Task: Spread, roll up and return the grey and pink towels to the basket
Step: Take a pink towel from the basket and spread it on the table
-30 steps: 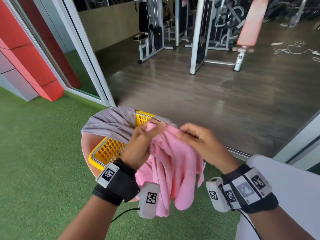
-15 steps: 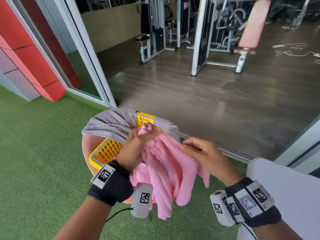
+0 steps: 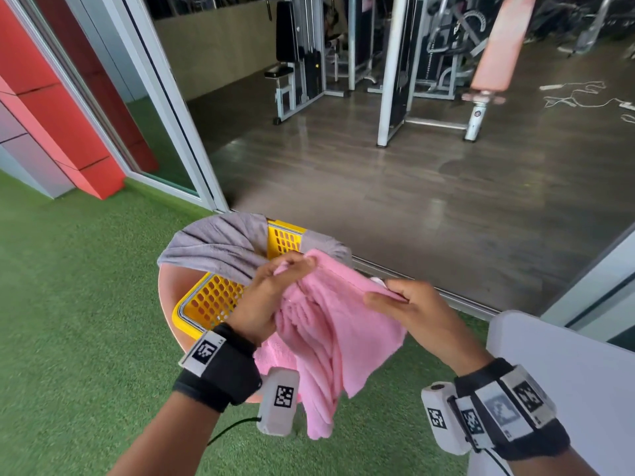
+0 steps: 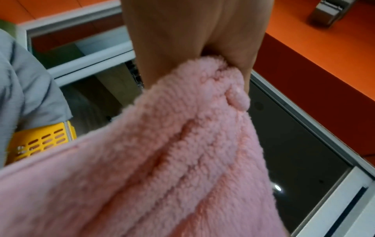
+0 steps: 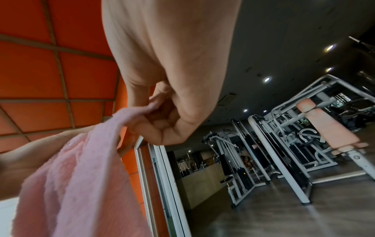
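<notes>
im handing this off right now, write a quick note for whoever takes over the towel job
Left hand: grips a bunched corner of the pink towel, held up over the basket.
Right hand: pinches the towel's top edge further along.
Pink towel: hangs in folds between the hands, not spread, not rolled.
Grey towel: draped over the far rim of the yellow basket, unrolled.
Basket: sits on a round pinkish stool on the green turf.
Done: pink towel lifted out.
Left: spread and roll the pink towel, do the same with the grey one, put both back in the basket.
</notes>
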